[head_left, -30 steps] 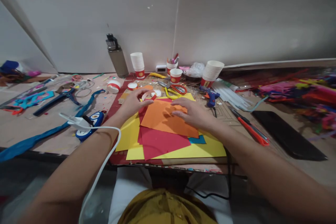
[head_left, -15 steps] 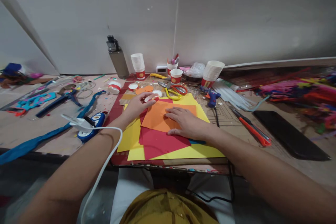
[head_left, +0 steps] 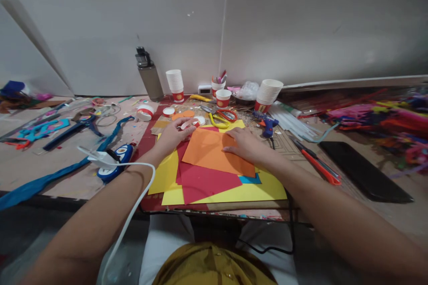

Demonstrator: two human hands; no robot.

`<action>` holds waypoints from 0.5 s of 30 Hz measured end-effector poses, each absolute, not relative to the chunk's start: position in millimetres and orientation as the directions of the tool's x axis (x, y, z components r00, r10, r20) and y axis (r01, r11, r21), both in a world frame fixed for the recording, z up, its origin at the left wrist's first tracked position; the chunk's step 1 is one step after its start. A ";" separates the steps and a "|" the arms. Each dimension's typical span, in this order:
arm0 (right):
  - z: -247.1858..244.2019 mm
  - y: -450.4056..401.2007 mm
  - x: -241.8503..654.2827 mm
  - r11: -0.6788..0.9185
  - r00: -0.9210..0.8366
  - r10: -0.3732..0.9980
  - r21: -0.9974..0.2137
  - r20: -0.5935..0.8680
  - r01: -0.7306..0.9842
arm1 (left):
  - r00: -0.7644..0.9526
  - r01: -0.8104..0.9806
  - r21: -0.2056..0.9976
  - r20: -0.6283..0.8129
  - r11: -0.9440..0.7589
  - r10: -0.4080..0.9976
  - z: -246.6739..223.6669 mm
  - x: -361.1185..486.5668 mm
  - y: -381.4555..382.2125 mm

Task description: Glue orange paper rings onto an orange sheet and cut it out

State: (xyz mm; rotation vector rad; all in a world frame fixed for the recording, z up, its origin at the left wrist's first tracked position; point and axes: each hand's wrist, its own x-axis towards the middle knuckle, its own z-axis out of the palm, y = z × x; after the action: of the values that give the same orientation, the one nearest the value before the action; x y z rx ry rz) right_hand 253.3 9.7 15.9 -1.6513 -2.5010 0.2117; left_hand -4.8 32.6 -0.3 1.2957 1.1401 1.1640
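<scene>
My left hand (head_left: 172, 137) is closed around a small cut piece of a red-and-white paper cup (head_left: 186, 126), at the upper left corner of an orange paper sheet (head_left: 207, 153). My right hand (head_left: 245, 143) rests on the right part of that sheet, thumb and fingers apart. Beneath the orange sheet lie a red sheet (head_left: 207, 185), yellow sheets (head_left: 267, 189) and a bit of blue paper (head_left: 250, 179). Just past my left fingertips is a white round cup piece (head_left: 199, 120). Orange paper discs (head_left: 187, 113) lie behind my left hand.
Behind the paper are scissors (head_left: 219, 120), stacked paper cups (head_left: 175, 84), a second stack (head_left: 267, 94) and a bottle (head_left: 150, 80). To the right lie a glue gun (head_left: 268, 127), a cutter knife (head_left: 321, 167) and a phone (head_left: 364, 171). A white cable (head_left: 147, 187) crosses my left forearm.
My right hand has slid right, and the orange sheet has turned and shifted right and down with it. A blue paper corner now shows. My left hand has barely moved.
</scene>
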 end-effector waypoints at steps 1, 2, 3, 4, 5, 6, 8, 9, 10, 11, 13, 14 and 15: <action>16.5 10.6 252.8 0.392 -0.390 0.919 -0.194 0.048 0.899 | 0.080 -0.009 0.999 0.033 -0.032 0.996 1.1 -4.7 32.4; 16.8 11.8 252.4 0.387 -0.383 0.922 -0.201 0.060 0.900 | 0.071 -0.037 0.999 0.026 -0.024 0.997 2.6 -4.6 32.1; 16.8 13.7 252.3 0.378 -0.372 0.926 -0.213 0.072 0.901 | 0.066 -0.064 0.998 0.022 -0.017 0.998 4.3 -4.5 31.6; 16.5 16.1 252.6 0.369 -0.360 0.929 -0.228 0.084 0.901 | 0.066 -0.087 0.996 0.019 -0.013 0.998 5.9 -4.3 31.0; 16.2 19.1 253.4 0.359 -0.347 0.933 -0.244 0.093 0.901 | 0.070 -0.105 0.994 0.017 -0.009 0.997 7.4 -4.1 30.3; 15.9 22.4 254.8 0.348 -0.334 0.938 -0.263 0.096 0.900 | 0.077 -0.121 0.993 0.013 -0.004 0.997 8.6 -3.8 29.6; 17.0 28.5 258.5 0.321 -0.317 0.946 -0.309 0.065 0.895 | 0.093 -0.144 0.989 0.004 0.010 0.996 9.9 -3.2 28.6; 18.6 30.7 260.5 0.303 -0.310 0.950 -0.331 0.035 0.894 | 0.094 -0.148 0.989 0.000 0.014 0.996 10.0 -2.8 28.2; 20.8 32.2 262.5 0.283 -0.301 0.954 -0.352 0.004 0.892 | 0.092 -0.148 0.989 -0.002 0.015 0.996 9.8 -2.6 28.1; 23.6 32.9 264.3 0.270 -0.298 0.954 -0.374 -0.018 0.887 | 0.089 -0.148 0.989 -0.003 0.016 0.996 9.4 -2.3 28.0; 29.5 32.8 267.7 0.269 -0.309 0.951 -0.440 -0.021 0.857 | 0.089 -0.148 0.989 -0.005 0.018 0.996 8.1 -2.0 28.2; 32.0 32.5 269.2 0.275 -0.319 0.948 -0.484 -0.010 0.831 | 0.094 -0.153 0.988 -0.005 0.019 0.996 7.5 -1.9 28.4; 34.0 32.2 270.5 0.283 -0.334 0.943 -0.531 0.000 0.799 | 0.102 -0.163 0.986 -0.007 0.024 0.995 7.0 -1.7 28.6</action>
State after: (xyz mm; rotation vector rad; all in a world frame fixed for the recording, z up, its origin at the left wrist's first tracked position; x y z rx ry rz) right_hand 270.5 32.2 34.0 -1.5853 -2.2433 0.6439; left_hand -1.7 28.6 7.0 1.1226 1.0224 1.1970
